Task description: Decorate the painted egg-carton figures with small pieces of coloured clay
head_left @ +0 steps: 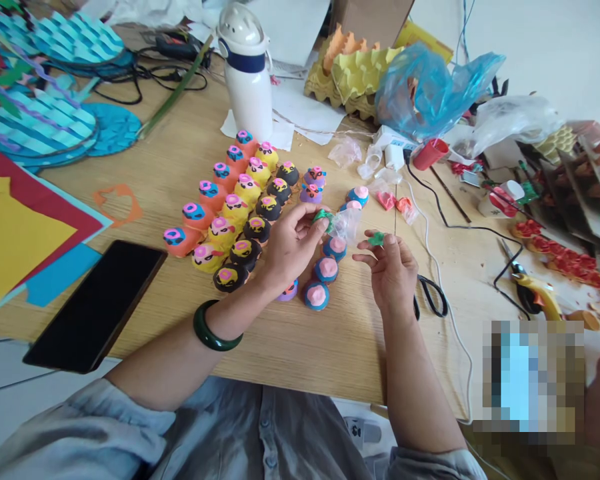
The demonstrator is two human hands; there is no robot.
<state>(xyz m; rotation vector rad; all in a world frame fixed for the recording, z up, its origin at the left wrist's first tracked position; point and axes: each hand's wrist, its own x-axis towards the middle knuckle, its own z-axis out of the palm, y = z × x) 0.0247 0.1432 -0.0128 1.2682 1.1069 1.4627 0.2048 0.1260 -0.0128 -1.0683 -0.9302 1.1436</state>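
My left hand [295,240], with a dark green bangle on its wrist, pinches a clear plastic bag [347,225] that has green clay [323,216] in it. To the right, my right hand [393,267] holds a small green clay piece [377,239] between thumb and fingers. The two hands are apart. Below and between them runs a row of blue domes with pink tops [326,269]. Left of my left hand stand rows of black domes [245,254], yellow domes [222,230] and orange domes [183,240]. Purple domes [311,193] lie beyond it, partly hidden by my hand.
A black phone [97,307] and coloured paper [25,233] lie at the left. A white bottle [250,87] stands behind the rows. Scissors [433,297], a white cable [443,313] and yellow-handled pliers [537,293] are at the right.
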